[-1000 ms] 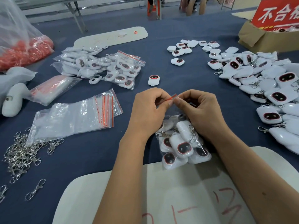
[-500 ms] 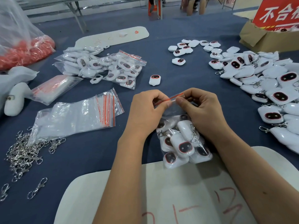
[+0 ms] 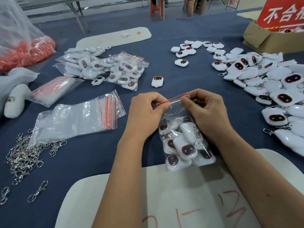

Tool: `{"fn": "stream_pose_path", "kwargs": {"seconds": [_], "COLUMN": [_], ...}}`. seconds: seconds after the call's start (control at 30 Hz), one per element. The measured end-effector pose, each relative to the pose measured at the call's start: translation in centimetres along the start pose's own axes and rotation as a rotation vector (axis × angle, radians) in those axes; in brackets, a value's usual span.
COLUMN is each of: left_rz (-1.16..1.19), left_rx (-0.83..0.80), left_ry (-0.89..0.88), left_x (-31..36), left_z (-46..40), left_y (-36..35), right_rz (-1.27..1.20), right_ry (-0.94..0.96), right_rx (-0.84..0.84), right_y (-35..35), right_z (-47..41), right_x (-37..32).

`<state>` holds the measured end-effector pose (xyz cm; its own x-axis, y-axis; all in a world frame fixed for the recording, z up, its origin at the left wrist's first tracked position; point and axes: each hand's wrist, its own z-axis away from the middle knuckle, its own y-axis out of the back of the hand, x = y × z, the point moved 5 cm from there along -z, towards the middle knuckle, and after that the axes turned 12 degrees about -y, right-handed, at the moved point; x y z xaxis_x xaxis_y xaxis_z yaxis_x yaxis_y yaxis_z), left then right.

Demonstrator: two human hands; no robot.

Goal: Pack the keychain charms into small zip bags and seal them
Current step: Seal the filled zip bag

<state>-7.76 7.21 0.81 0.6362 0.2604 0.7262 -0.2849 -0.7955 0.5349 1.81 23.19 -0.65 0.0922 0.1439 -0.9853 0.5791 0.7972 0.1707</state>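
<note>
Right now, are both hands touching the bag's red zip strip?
Touching. Head view: left hand and right hand pinch the red zip strip at either end.

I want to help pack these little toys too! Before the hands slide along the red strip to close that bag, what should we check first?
1. Both hands on the strip: left hand and right hand each pinch the red zip strip. Ok.
2. Charms sit below the strip: the charms lie low in the bag, clear plastic above them. Ok.
3. No clip caught in the strip: none shows in the uncovered part. Ok.
4. Strip pressed shut under the fingers: hidden. Cannot tell.
5. Bag supported: its bottom rests on the white board. Ok.
</note>
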Motion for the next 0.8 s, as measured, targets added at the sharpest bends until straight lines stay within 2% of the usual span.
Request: {"fn": "stream_pose_path", "kwargs": {"seconds": [0.53, 0.8], "left_rz": [0.097, 0.198], "left_rx": [0.064, 0.081], "left_ry": [0.093, 0.208], "left_x": [-1.3, -2.6], "left_z": [0.2, 0.5], "left_y": [0.5, 0.6], "right_rz": [-0.095, -0.090], "right_ry": [-0.050, -0.071], "right_rx": [0.035, 0.042], "right_y": [0.3, 0.4], "right_z": [-0.4, -0.4], "right_x": [0.6, 0.7]}}
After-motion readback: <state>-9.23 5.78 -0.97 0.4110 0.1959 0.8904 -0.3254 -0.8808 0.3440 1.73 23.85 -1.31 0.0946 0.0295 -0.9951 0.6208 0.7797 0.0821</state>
